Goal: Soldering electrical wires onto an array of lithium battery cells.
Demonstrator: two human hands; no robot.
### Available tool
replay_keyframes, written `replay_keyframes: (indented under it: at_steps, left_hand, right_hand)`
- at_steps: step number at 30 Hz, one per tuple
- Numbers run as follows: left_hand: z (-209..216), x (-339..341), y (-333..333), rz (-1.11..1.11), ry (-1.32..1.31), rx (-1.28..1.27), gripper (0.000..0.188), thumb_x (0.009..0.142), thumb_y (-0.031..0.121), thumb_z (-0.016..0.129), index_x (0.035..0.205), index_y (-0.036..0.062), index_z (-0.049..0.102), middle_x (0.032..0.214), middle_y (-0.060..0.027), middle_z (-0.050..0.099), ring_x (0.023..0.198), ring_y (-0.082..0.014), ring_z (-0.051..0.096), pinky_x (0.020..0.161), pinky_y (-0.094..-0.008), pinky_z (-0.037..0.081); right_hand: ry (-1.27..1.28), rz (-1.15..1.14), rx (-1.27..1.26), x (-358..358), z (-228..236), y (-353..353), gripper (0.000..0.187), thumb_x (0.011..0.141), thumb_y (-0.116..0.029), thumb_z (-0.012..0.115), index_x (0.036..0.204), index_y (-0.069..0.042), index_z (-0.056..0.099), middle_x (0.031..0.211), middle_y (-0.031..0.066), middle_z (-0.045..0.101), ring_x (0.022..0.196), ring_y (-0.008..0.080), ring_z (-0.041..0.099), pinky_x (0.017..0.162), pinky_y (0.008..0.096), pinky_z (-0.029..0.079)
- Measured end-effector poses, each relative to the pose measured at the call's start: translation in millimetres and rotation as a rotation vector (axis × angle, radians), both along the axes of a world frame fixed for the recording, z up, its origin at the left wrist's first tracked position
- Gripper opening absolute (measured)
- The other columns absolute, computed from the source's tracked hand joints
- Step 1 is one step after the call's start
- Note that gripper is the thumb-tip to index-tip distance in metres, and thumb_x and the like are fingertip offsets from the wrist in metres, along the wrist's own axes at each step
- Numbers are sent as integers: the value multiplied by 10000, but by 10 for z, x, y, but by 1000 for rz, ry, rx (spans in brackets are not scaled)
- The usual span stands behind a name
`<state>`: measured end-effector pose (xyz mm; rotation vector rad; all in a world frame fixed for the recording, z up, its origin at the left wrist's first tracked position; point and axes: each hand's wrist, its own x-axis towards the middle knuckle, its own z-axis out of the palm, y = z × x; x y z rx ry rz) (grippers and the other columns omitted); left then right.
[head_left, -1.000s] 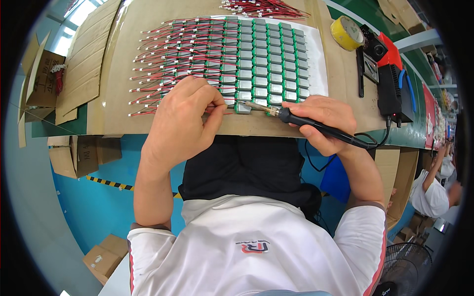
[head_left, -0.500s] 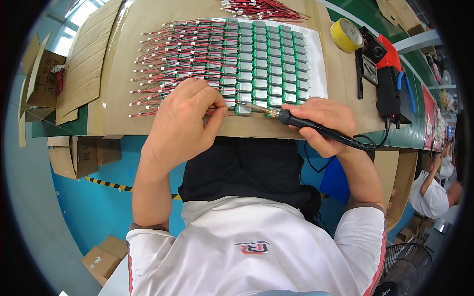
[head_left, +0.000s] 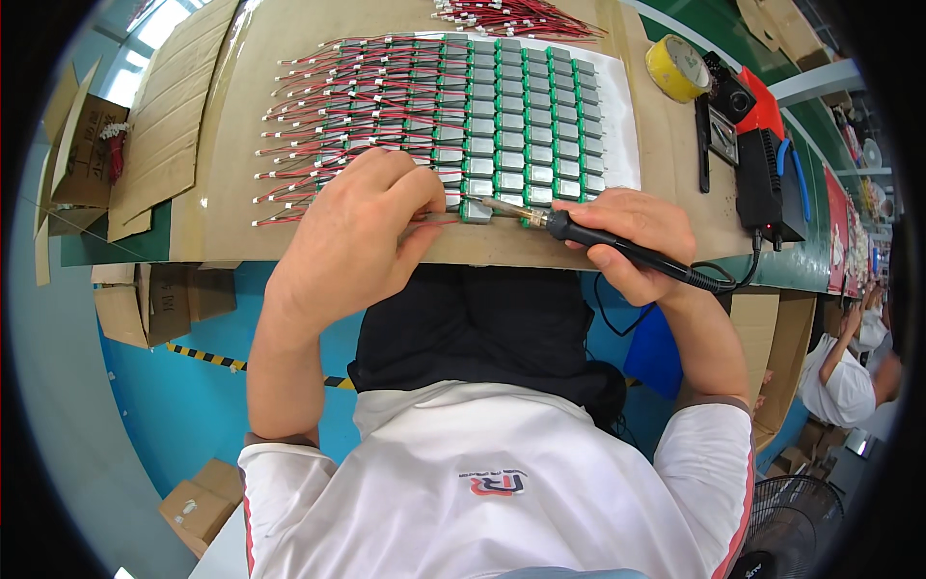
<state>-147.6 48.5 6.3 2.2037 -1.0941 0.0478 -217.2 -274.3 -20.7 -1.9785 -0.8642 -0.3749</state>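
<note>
Both forearms rise from the lower edge, bare below short white sleeves, elbows out and wrists angled inward so the hands meet at the near edge of the long cardboard-covered workbench (head_left: 241,125). On it a white sheet carries the rows of small silver-and-green rectangular cells with red lead wires (head_left: 463,106), wires fanning left, filling the bench's middle. Left hand (head_left: 352,232): knuckles up, fingers curled down and close together, tips pinching a thin red wire at the nearest row; grip narrow, but what sits beneath the palm cannot be told. Right hand (head_left: 637,236): wrapped in a pen-style grasp round the black-handled soldering iron with metal tip (head_left: 579,232), fingers closed on the handle, black cord trailing off right past the wrist. The iron lies nearly level, pointing left, its tip touching the silver-and-green cell at the front row's edge (head_left: 476,209), just beside the left fingertips. Far right of the bench: black-and-red soldering station box (head_left: 767,164); behind it a yellow roll of tape (head_left: 677,68). At the top edge, a loose bundle of red wires (head_left: 516,16).
</note>
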Motion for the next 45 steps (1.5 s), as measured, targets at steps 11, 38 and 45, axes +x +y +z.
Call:
replay_keyframes:
  at_steps: [11,38,45]
  left_hand:
    - [-25,20,5,-61,-94,21,171,836,13,796,927,42,655,927,-104,630,899,-331,630,788,-439,525]
    - [130,95,-7,-91,-146,240,110,863,77,789,912,31,702,908,-111,622,889,-347,650,779,-466,544]
    - [108,19,-4,-74,-101,143,160,899,49,769,923,9,615,951,-136,603,922,-368,616,805,-468,508]
  right_hand:
    - [-12,3,-7,-4,4,-7,333,891,-75,788,1188,73,766,1066,203,812,788,329,772,734,388,620]
    - [-28,5,2,4,25,-8,326,879,-49,786,1183,67,767,1004,200,807,759,324,760,704,385,609]
    - [-22,27,5,4,13,-24,326,883,-59,788,1181,71,765,1054,219,811,767,327,766,702,385,610]
